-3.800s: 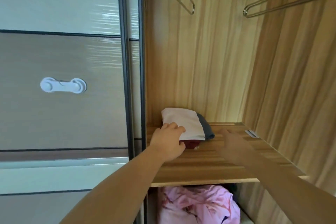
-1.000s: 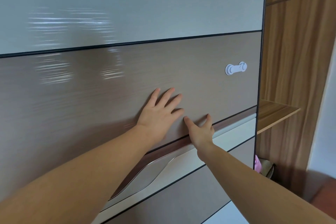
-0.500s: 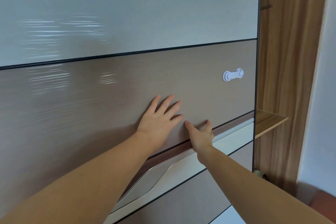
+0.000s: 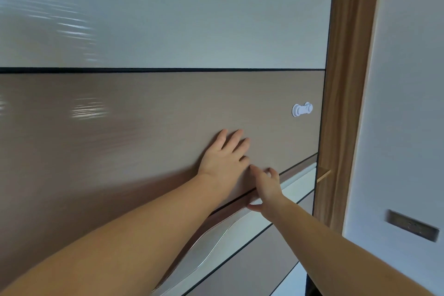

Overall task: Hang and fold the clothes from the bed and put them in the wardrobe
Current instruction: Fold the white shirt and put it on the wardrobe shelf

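Hands were both on the sliding wardrobe door (image 4: 168,127), which filled most of the head view. Left hand (image 4: 222,160) lay flat on the brown middle panel, palm down, fingers (image 4: 234,139) straight and slightly spread, gripping nothing. Right hand (image 4: 265,187) sat just right of and below it, nearly touching the left hand's little-finger side; its index finger pointed up along the panel, the other fingers were loosely bent with tips against the panel, and the thumb reached down to the dark recessed strip at the panel's lower edge. It held nothing either. Door had a pale grey top panel, the brown panel under it split off by a thin black line, then a cream band carrying a wavy metal handle (image 4: 211,243) below the hands, then more brown lower down. White plastic child lock (image 4: 302,109) was stuck on the brown panel near the door's right edge, up and to the right of both hands, apart from them. Door's black right edge stood close to the wood-grain wardrobe side (image 4: 346,79), leaving only a narrow slot of interior showing. Tip of a wooden shelf (image 4: 323,174) poked out in that slot, level with the right hand. Clothes were not visible; the door covered the wardrobe interior, so where they lay could not be told. White wall (image 4: 408,103) ran right of the wardrobe, with a dark switch plate (image 4: 413,224) low on it, blurred.
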{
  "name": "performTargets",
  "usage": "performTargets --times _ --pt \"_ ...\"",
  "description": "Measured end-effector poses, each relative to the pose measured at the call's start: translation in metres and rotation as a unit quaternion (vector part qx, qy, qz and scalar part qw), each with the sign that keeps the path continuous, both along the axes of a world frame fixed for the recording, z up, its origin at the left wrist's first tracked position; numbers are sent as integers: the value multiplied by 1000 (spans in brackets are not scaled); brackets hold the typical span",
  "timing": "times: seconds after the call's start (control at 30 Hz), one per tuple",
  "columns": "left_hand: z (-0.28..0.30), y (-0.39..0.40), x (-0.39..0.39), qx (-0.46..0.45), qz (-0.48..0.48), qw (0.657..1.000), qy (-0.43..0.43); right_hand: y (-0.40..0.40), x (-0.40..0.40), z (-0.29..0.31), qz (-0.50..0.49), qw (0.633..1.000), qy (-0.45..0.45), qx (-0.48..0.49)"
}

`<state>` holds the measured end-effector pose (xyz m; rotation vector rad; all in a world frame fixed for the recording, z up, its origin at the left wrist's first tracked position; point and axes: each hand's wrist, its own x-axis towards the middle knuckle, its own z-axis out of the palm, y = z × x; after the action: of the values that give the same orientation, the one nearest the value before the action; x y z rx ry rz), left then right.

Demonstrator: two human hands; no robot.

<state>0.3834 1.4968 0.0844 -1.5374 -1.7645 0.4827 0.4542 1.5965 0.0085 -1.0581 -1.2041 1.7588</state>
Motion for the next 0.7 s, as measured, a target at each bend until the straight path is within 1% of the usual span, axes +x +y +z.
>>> performTargets --times 0.23,0.5,0.7 --pt "1 61 17 -5 9 1000 0 64 15 -3 0 1000 6 -3" --pt "1 132 42 -8 43 999 2 136 36 -4 18 1000 16 -9" --pt "0 182 55 -7 38 999 2 181 49 -6 13 1000 24 -15"
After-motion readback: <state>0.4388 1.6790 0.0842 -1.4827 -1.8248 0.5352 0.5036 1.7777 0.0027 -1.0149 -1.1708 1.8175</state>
